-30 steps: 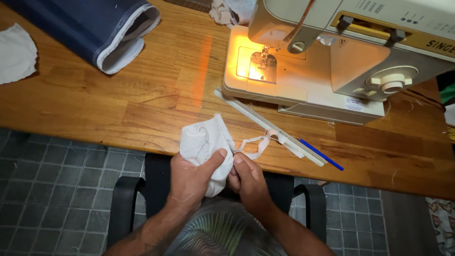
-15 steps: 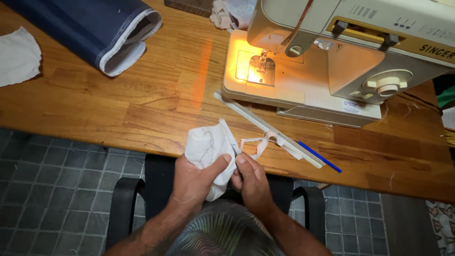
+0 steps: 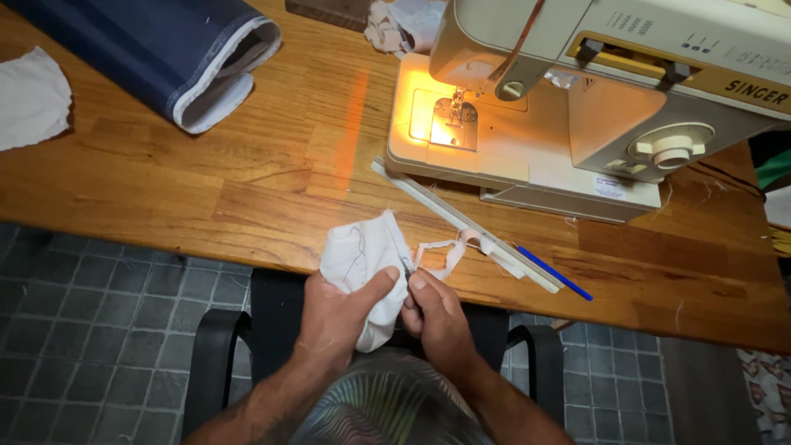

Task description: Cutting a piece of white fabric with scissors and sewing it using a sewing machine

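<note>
Two hands meet at the near edge of the wooden table (image 3: 206,198), in front of the cream sewing machine (image 3: 577,107). The left hand (image 3: 334,317) grips a small white fabric piece (image 3: 362,259), its thumb laid across the cloth and the other fingers curled under it, so the piece sits bunched in the palm, partly over the table edge, in front of the machine and to its left. The right hand (image 3: 437,317) is touching that cloth at its right edge, fingers pressed together in a pinch on the seam; whether something thin is held there cannot be told.

From the cloth a narrow white strip (image 3: 449,251) trails toward the machine and reaches a long pale ruler (image 3: 461,222), which lies slanted on the table just before the machine's base. A blue pen (image 3: 554,272) lies beside the ruler's near end. The machine's lamp lights its needle plate (image 3: 453,119).

Far left of the machine lies a navy fabric roll (image 3: 156,49) with a white lining, and beyond that a white cloth scrap (image 3: 29,99). Below the table edge is a black chair (image 3: 222,346) on a grey tiled floor (image 3: 91,330).
</note>
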